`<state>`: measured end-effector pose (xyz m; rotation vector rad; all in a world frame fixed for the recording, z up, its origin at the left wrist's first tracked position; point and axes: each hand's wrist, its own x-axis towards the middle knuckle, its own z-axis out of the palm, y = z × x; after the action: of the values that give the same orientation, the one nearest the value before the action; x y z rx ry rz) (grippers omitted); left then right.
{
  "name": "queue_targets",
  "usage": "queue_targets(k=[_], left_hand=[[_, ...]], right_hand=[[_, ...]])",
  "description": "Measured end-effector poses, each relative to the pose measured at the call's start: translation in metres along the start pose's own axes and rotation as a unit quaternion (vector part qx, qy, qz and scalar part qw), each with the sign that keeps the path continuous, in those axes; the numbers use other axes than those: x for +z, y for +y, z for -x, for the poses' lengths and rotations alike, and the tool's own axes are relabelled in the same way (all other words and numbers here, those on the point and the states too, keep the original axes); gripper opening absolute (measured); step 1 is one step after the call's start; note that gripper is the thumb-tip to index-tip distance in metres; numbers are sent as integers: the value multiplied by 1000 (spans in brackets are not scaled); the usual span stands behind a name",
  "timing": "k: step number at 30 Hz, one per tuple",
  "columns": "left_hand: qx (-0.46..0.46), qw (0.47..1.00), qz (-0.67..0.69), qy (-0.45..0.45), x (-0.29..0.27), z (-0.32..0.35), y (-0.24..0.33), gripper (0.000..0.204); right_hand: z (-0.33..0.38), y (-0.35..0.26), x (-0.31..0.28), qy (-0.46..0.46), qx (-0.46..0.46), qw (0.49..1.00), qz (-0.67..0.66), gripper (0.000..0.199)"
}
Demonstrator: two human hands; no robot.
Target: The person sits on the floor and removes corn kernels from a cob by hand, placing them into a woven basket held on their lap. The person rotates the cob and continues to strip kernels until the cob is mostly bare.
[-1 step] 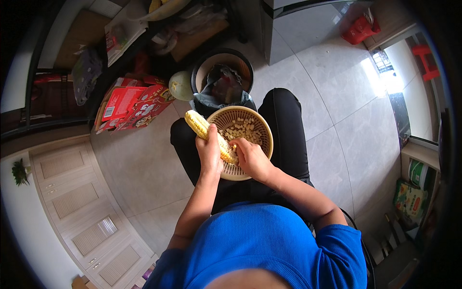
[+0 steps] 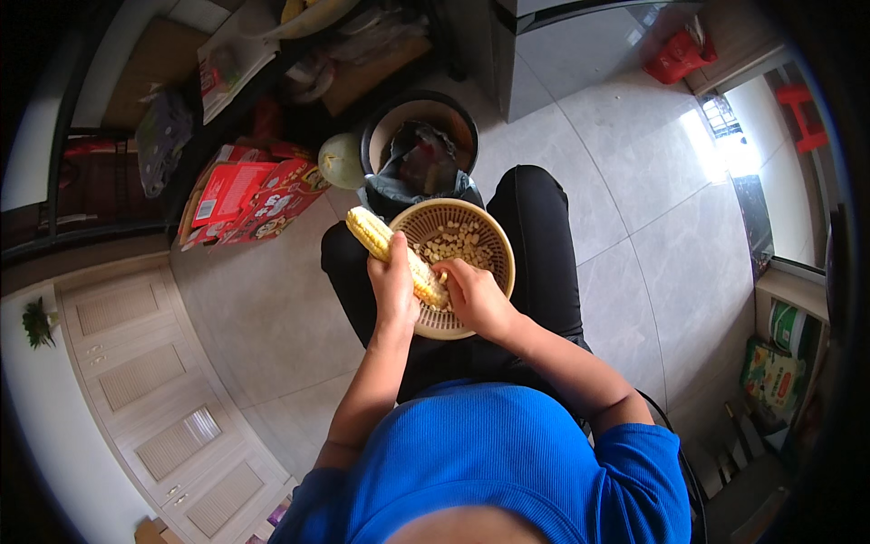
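Note:
My left hand (image 2: 391,283) is wrapped round a yellow ear of corn (image 2: 370,232), its thumb lying along the top. The ear slants over the left side of a tan plastic basket (image 2: 507,288) with slotted walls, which rests between my thighs. Toward its lower end the ear shows paler, stripped patches among the kernels. There my right hand (image 2: 478,297) is closed, thumb and fingers pinching at the ear, with a yellow kernel showing by the thumb. Loose corn kernels (image 2: 459,243) lie in the basket. My right fingertips are partly hidden.
Beyond the basket stands a round bin (image 2: 367,145) with a dark bag over its edge. A pale green round melon or gourd (image 2: 339,161) and red printed cartons (image 2: 263,201) sit left of it. A red bag (image 2: 678,57) is on the tiled floor, far right.

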<state>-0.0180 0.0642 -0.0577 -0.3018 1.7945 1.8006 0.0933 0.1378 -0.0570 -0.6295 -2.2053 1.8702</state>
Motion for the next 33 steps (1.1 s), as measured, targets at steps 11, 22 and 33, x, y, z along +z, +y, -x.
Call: queue_targets(k=[11, 22, 33], left_hand=[[-57, 995, 68, -52, -11, -5, 13, 28], [-131, 988, 59, -55, -11, -2, 16, 28], [-55, 990, 80, -103, -7, 4, 38, 18]], right_hand=[[-2, 7, -10, -93, 103, 919, -370, 12], [0, -7, -6, -36, 83, 981, -170, 12], [-4, 33, -4, 10, -90, 994, 59, 12]])
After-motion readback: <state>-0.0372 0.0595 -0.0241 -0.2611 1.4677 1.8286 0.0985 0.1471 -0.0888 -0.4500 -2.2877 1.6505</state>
